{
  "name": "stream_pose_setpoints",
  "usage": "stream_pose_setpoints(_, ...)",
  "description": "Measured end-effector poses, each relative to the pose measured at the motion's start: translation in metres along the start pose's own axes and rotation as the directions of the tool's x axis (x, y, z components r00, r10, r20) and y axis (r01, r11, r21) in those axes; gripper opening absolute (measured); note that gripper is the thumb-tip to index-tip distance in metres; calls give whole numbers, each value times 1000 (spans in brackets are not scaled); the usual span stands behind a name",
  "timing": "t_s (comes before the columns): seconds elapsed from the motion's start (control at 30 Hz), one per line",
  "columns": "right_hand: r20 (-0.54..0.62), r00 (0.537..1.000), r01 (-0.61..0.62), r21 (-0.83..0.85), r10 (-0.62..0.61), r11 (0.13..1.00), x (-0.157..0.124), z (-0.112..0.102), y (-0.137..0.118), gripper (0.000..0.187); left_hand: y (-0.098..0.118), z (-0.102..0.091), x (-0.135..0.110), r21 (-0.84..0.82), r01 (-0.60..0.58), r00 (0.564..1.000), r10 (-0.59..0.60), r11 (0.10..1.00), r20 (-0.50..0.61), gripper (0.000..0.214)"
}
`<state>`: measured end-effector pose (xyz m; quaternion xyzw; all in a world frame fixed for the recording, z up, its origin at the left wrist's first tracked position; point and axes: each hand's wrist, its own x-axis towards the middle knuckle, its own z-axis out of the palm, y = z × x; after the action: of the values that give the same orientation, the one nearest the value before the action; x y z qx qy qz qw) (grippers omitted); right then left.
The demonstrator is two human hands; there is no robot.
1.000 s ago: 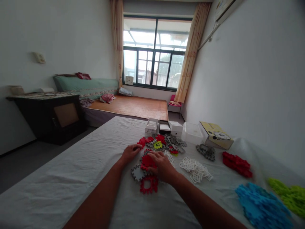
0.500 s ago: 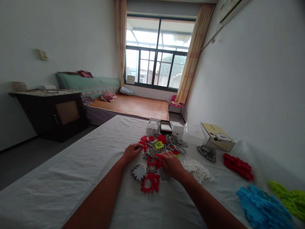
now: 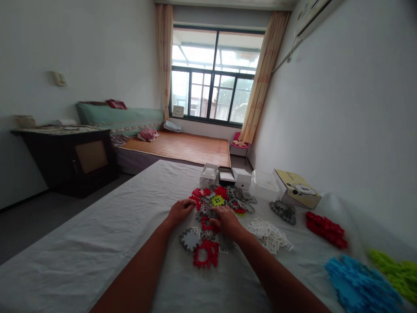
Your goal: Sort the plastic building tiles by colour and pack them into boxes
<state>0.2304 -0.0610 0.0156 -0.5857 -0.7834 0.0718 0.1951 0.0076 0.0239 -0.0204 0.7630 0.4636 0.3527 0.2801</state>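
Observation:
A mixed pile of flat toothed plastic building pieces lies in front of me, including grey pieces (image 3: 243, 196), a red piece (image 3: 221, 192) and a yellow-green piece (image 3: 218, 200). My left hand (image 3: 180, 211) is at the pile's left edge, fingers closed, tips by a red piece; what they pinch is hidden. My right hand (image 3: 226, 221) reaches over the grey pieces with curled fingers, and I cannot make out what is under the tips. Nearer to me are a red piece with a round hole (image 3: 213, 248) and a light grey toothed piece (image 3: 190, 239).
White lattice pieces (image 3: 269, 234) lie right of my right hand. Farther right are stacks of red (image 3: 325, 229), blue (image 3: 360, 282) and lime pieces (image 3: 395, 267). Behind the pile stand small boxes (image 3: 209, 174), a clear plastic tub (image 3: 263, 183) and a yellow box (image 3: 297, 188).
A red piece that showed at my right fingertips no longer shows there. The right hand has shifted slightly left, its fingers over grey pieces. My left hand has stayed nearly in place.

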Motion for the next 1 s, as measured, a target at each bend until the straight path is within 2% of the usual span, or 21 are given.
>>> stream_pose_setpoints(0.1,-75,997,24,6,-23,1000,-5,-8,-9,52,-2,0,1,-18,-5,1000,5,1000,5,30)
stream_pose_setpoints(0.2,-180,975,123,-47,-129,991,-19,-20,-21,61,-3,0,3,-61,-11,1000,13,998,18,31)
stream_pose_setpoints(0.3,-230,956,168,-79,-182,983,-32,-34,-9,60,-4,0,4,-84,-4,1000,6,996,23,32)
stream_pose_setpoints(0.37,-279,953,99,-77,-117,992,-38,-45,25,56,-5,0,4,-86,-1,1000,3,996,22,32)
stream_pose_setpoints(0.47,-385,916,-139,-36,114,990,-45,-67,108,50,-9,0,6,-78,0,1000,2,997,28,34)
stream_pose_setpoints(0.53,-450,814,-398,27,367,917,-54,-82,168,50,-11,0,7,-71,-3,999,5,997,32,34)
stream_pose_setpoints(0.57,-459,748,-515,54,480,855,-59,-89,195,50,-12,0,7,-67,-4,999,6,998,32,34)
stream_pose_setpoints(0.6,-453,696,-597,67,557,800,-64,-95,217,48,-12,0,8,-63,-5,999,7,998,31,33)
stream_pose_setpoints(0.67,-436,644,-672,71,629,737,-73,-103,248,44,-13,-1,8,-58,-7,1000,8,998,26,33)
stream_pose_setpoints(0.7,-428,639,-684,65,639,727,-76,-105,256,41,-13,-1,8,-57,-7,1000,8,998,24,33)
stream_pose_setpoints(0.8,-420,645,-690,39,638,723,-76,-108,262,35,-11,-1,7,-59,-3,1000,4,998,20,32)
stream_pose_setpoints(0.9,-449,659,-674,6,604,739,-63,-102,240,36,-10,0,7,-69,3,1000,-3,998,11,32)
stream_pose_setpoints(0.93,-462,685,-640,-13,563,768,-56,-97,226,36,-10,0,6,-74,6,1000,-5,997,9,32)
stream_pose_setpoints(1.0,-446,794,-482,-51,412,875,-42,-83,187,36,-9,1,6,-86,10,1000,-9,996,6,32)
